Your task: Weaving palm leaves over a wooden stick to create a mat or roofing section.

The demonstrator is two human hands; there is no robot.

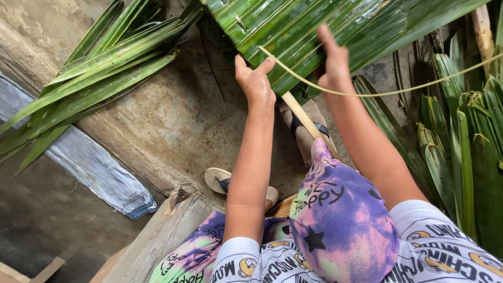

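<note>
A: Starting at the far left, a fan of loose green palm leaves (99, 68) lies over the concrete ledge (157, 120), with a strip of faded denim cloth (99, 173) running along below it.

B: And moving in, there's the left hand (255, 84), up at the lower edge of the woven leaf panel (314, 26). Fingers pressed against the leaves, thumb spread out. Whether it's pinching anything I can't tell from here.

A: Right under that hand a pale wooden stick (301, 118) slants down toward the knee. Two sandalled feet below, one sandal (222, 181) by the ledge.

B: The panel itself sits top centre, glossy green strips lying side by side, just beyond both hands.

A: Now the right hand (334, 65). Index finger up against the panel, the other fingers curled, and a thin pale strip (419, 86) passes by the wrist and swings off to the right edge.

B: Is it clamped on that strip? Looks closed, but the grip itself is hidden behind the hand.

A: Far right, a stack of more green leaves (466, 152) stands along the edge.
</note>
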